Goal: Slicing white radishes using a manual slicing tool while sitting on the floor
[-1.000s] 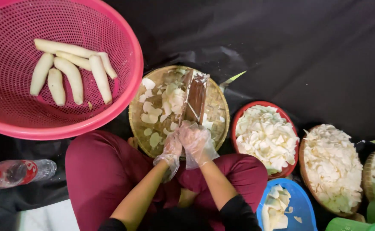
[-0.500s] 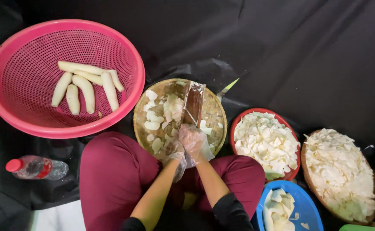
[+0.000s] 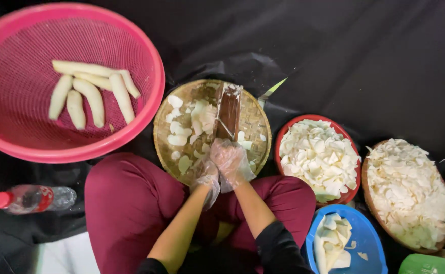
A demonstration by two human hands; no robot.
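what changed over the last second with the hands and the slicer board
Both gloved hands, left hand and right hand, have slid back toward the person, from partway up the wooden slicer board to its near end. Nothing was picked up or let go. The board stays propped on the woven tray, the peeled roots lie in the pink basket as before.

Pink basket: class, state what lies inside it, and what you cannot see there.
Inside the pink basket lie six peeled pale roots, grouped near its middle on the mesh floor. The basket's left edge is cut off by the frame, and whatever is under the roots is covered.
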